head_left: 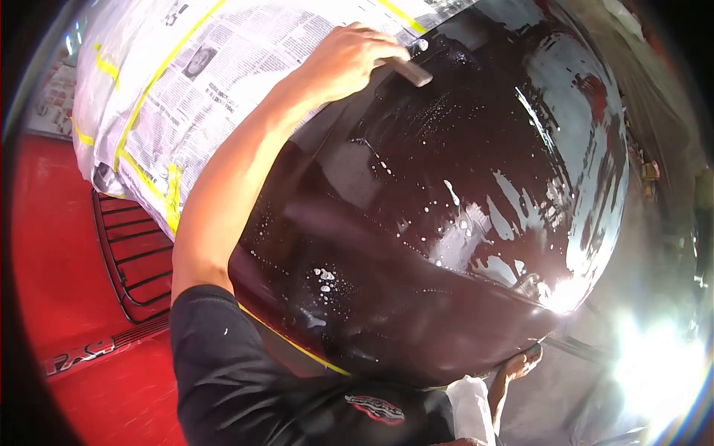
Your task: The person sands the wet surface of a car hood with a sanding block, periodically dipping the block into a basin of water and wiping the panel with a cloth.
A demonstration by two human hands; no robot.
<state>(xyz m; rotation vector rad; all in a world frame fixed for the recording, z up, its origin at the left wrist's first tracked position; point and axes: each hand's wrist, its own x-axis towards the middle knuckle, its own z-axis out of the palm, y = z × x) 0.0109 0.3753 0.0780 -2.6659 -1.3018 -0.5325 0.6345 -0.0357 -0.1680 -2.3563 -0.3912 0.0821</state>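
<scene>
My left hand (364, 59) is closed around a small brownish-grey block (410, 72) at the top of the view. The block's free end lies over a dark, wet, glossy curved panel (394, 215), close to its newspaper-masked edge. White suds and water drops are scattered over the panel. At the bottom edge, a strip of skin (467, 442) shows beside a white thing (468, 405); it may be part of my right hand, but no fingers can be made out. A smaller limb end (524, 360), a hand or a foot, shows near the panel's lower right edge.
Newspaper (230, 67) with yellow tape covers the upper left. A red body panel (52, 245) with a black rack (137, 253) is at the left. Bright light glares at the lower right over grey floor (639, 282). Draped sheeting (654, 82) hangs at the upper right.
</scene>
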